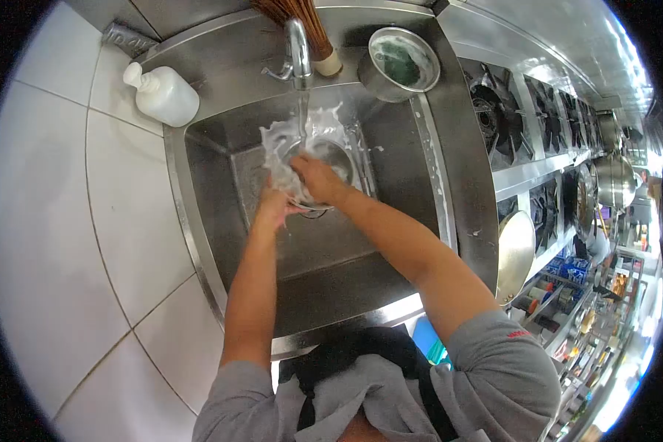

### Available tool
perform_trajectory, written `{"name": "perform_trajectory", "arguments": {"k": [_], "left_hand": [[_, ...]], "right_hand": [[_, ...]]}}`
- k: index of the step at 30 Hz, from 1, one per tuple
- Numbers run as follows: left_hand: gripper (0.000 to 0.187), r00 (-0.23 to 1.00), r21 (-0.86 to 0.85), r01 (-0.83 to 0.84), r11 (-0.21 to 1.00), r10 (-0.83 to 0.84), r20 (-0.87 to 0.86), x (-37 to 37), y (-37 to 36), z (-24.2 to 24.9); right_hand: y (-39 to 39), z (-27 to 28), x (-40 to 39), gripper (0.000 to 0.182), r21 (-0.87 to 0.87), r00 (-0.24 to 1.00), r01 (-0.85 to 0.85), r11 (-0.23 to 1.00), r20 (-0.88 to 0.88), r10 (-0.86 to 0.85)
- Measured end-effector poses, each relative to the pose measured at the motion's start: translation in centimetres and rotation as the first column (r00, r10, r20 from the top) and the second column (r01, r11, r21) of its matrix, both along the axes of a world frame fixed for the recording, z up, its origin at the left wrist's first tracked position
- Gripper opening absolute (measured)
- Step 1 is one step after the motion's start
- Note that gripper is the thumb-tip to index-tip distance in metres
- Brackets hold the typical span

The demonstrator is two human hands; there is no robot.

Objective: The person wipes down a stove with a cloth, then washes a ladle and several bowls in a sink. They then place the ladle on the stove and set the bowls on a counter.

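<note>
A round metal bowl (333,159) is tilted in the sink under the running tap (299,55), with water and white suds splashing around it. My left hand (276,206) grips the bowl at its near left edge, fingers partly under it. Inside the bowl, my right hand (318,180) is closed, with its fingers curled against the inner surface. Splashing water hides whatever these fingers may hold. Water falls from the spout just beyond my right fingers.
The steel sink (324,269) surrounds both hands. A white pump bottle (168,96) stands at its left back corner. Behind are a bundled stick brush (318,37) and a metal pot (394,90) holding suds and a green pad. Stove burners (497,114) and a pan (516,254) are to the right.
</note>
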State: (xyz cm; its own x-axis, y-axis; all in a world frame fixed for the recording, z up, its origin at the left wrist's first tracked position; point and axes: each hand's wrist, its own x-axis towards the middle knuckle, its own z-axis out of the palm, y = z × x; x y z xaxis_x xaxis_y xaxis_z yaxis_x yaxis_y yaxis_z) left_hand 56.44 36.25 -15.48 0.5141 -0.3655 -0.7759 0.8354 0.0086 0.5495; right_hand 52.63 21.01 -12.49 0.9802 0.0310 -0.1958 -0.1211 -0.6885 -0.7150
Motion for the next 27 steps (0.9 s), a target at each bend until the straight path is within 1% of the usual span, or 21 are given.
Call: {"name": "perform_trajectory", "arguments": {"k": [1, 3, 4, 5, 7, 8, 9, 11, 12, 13, 15, 16, 17, 18, 20, 22, 23, 24, 25, 26, 27], "left_hand": [[0.078, 0.995, 0.01, 0.071, 0.997, -0.071, 0.064, 1.2, 0.9, 0.0], [0.076, 0.982, 0.042, 0.139, 0.989, -0.143, 0.124, 1.5, 1.7, 1.4], [0.072, 0.979, 0.048, 0.095, 0.994, -0.102, 0.178, 0.6, 1.0, 2.9], [0.07, 0.97, 0.049, 0.058, 0.997, -0.068, 0.234, -0.2, 0.2, 3.9], [0.07, 0.98, 0.016, 0.056, 0.998, -0.058, 0.192, -0.1, -0.5, 2.4], [0.069, 0.951, 0.112, 0.133, 0.985, -0.159, 0.264, 0.6, -0.3, 1.4], [0.069, 0.911, 0.212, 0.196, 0.957, -0.258, 0.323, 1.0, 0.0, 0.3], [0.064, 0.895, 0.24, 0.13, 0.962, -0.218, 0.39, 1.8, 0.5, 1.3], [0.06, 0.908, 0.237, 0.039, 0.971, -0.133, 0.396, 2.0, 1.0, 1.0], [0.057, 0.913, 0.232, -0.05, 0.971, -0.05, 0.405, 2.1, 1.4, 0.5], [0.052, 0.937, 0.209, -0.124, 0.97, 0.045, 0.347, 1.8, 1.3, -1.9], [0.048, 0.947, 0.18, -0.204, 0.962, 0.148, 0.284, 1.6, 0.8, -3.7], [0.048, 0.947, 0.18, -0.205, 0.962, 0.149, 0.284, 1.0, 0.3, -6.9], [0.045, 0.955, 0.059, -0.174, 0.983, 0.154, 0.253, 0.2, -0.2, -10.7], [0.042, 0.962, -0.07, -0.142, 0.987, 0.154, 0.227, -0.8, -1.7, -11.1], [0.042, 0.99, -0.182, 0.038, 0.982, -0.012, 0.142, -2.4, -3.0, -6.9], [0.043, 0.915, -0.123, 0.292, 0.948, -0.24, 0.323, -2.4, -5.2, -1.0], [0.041, 0.971, -0.436, 0.077, 0.897, 0.033, 0.238, -2.9, -6.2, -5.6], [0.04, 0.958, -0.687, -0.153, 0.71, 0.277, 0.073, -2.8, -6.9, -10.2], [0.038, 0.989, -0.654, -0.12, 0.747, 0.033, -0.144, -1.4, -6.4, -5.3], [0.04, 0.967, -0.981, -0.068, 0.18, -0.23, -0.109, 1.8, -5.1, -11.5]], "right_hand": [[-0.7, -1.1, -0.4, 0.042, 0.005, 1.0, -0.005, 1.0, -0.004, 0.005], [-2.7, -4.5, -0.9, 0.043, -0.39, 0.917, -0.385, 0.837, -0.061, 0.394], [-3.4, -3.1, -0.8, 0.041, -0.556, 0.919, -0.279, 0.783, 0.083, 0.386], [-2.7, -3.9, -0.6, 0.041, -0.55, 0.921, -0.272, 0.789, 0.089, 0.38], [-1.3, -5.1, 0.2, 0.043, -0.202, 0.979, 0.119, 0.972, 0.19, -0.08], [-0.5, -3.8, -1.0, 0.043, 0.071, 0.977, 0.063, 0.996, 0.201, -0.076], [-0.5, -2.4, -1.8, 0.043, 0.07, 0.977, 0.065, 0.995, 0.196, -0.078], [-1.7, -0.8, -3.0, 0.044, -0.098, 0.972, -0.214, 0.972, -0.119, 0.202], [-2.3, -0.1, -3.8, 0.043, -0.375, 0.981, -0.189, 0.907, -0.043, 0.187], [-2.9, 1.2, -4.3, 0.043, -0.371, 0.981, -0.191, 0.909, -0.04, 0.19], [-3.4, 4.2, -4.8, 0.047, -0.346, 0.941, 0.284, 0.894, 0.281, -0.19], [-3.5, 4.1, -4.3, 0.047, -0.348, 0.941, 0.278, 0.896, 0.288, -0.18], [-3.4, 3.8, -4.3, 0.049, 0.035, 0.871, 0.41, 0.911, 0.28, -0.403], [-3.3, 3.7, -4.4, 0.051, 0.405, 0.779, 0.496, 0.768, 0.181, -0.6], [-4.4, 3.8, -2.8, 0.051, 0.539, 0.797, 0.479, 0.693, 0.063, -0.6], [-6.8, 2.4, -0.7, 0.052, 0.72, 0.795, 0.521, 0.459, -0.213, -0.569], [-7.1, 3.6, -0.3, 0.051, 0.734, 0.707, 0.675, 0.067, -0.619, -0.343], [-6.0, 2.2, -0.6, 0.052, 0.726, 0.657, 0.685, -0.06, -0.652, -0.379], [-4.6, -0.4, -0.8, 0.053, 0.715, 0.612, 0.676, -0.178, -0.68, -0.405], [-3.1, -5.8, -1.3, 0.058, 0.746, 0.646, 0.655, 0.125, -0.466, -0.604], [-1.5, -9.6, -2.4, 0.062, 0.662, 0.679, 0.624, 0.415, -0.196, -0.708]]}}
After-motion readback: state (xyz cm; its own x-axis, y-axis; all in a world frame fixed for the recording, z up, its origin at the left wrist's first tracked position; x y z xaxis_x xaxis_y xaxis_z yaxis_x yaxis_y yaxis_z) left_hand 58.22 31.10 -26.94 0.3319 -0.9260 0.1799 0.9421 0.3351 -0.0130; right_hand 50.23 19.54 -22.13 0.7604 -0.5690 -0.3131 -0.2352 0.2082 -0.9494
